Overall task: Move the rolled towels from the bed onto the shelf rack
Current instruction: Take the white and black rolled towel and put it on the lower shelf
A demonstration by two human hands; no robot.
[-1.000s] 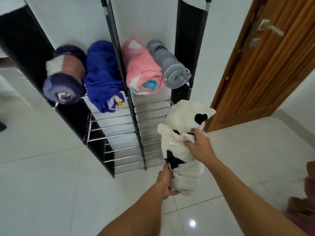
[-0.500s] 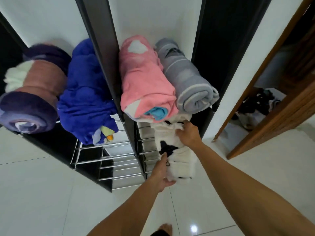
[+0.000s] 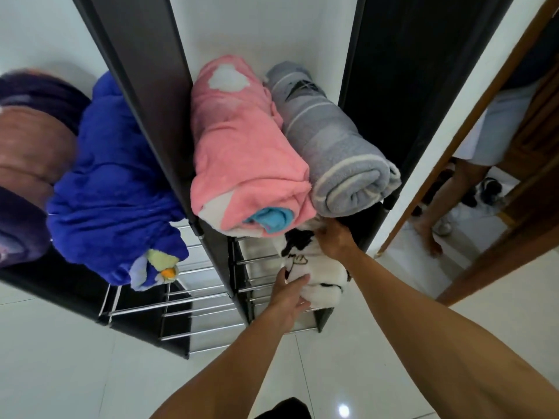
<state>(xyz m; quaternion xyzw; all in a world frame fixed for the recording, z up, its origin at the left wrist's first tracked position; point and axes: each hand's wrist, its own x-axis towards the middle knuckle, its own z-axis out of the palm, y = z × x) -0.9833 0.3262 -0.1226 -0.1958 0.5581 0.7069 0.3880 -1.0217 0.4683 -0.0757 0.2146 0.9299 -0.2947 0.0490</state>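
Observation:
A white rolled towel with black patches (image 3: 320, 275) lies on a lower tier of the black shelf rack (image 3: 211, 255), in its right bay, partly tucked under the tier above. My left hand (image 3: 289, 294) grips its near end. My right hand (image 3: 334, 238) presses on its far part, just below the pink towel (image 3: 242, 152) and the grey striped towel (image 3: 335, 146) on the upper tier. In the left bay lie a blue towel (image 3: 112, 189) and a purple and brown towel (image 3: 27, 164).
Metal rods (image 3: 193, 300) form the lower tiers. White glossy tiles (image 3: 60, 373) cover the floor. A brown wooden door frame (image 3: 496, 237) stands at the right, and a person's legs (image 3: 438, 201) show through the doorway.
I have moved closer to the rack. The white towel has gone from the air in front of the rack onto the lower right tier, both hands still on it.

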